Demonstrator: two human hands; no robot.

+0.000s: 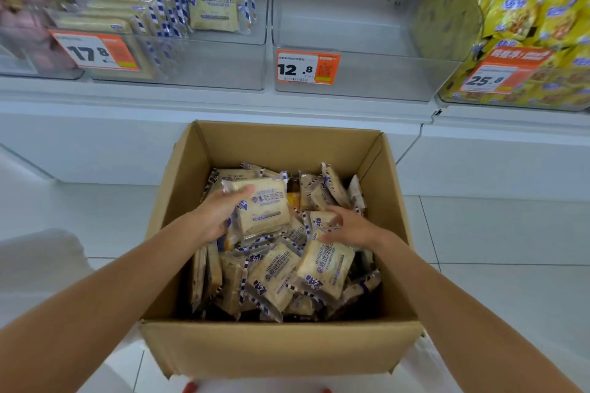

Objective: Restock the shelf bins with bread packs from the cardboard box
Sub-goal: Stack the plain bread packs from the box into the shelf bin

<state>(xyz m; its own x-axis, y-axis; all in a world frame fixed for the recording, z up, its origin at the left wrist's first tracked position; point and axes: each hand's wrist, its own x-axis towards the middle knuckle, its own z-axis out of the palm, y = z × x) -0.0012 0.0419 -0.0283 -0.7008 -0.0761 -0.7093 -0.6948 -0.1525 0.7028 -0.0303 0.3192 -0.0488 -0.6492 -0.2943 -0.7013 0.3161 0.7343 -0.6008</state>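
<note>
An open cardboard box [281,348] on the floor holds several bread packs in clear wrap with blue-and-white striped edges. My left hand [217,212] grips one bread pack [263,206], raised a little above the pile. My right hand [346,226] reaches into the pile with its fingers curled round a smaller pack [321,218]. Above, the left clear shelf bin [191,64] with the 17.8 tag holds several of the same packs. The middle clear bin [351,73] with the 12.8 tag has nothing in it.
A bin of yellow snack packs [526,19] with a 25.8 tag stands at the right. A white shelf ledge [223,102] runs between the bins and the box. Pale floor tiles surround the box. A pink blurred shape [22,19] is at far left.
</note>
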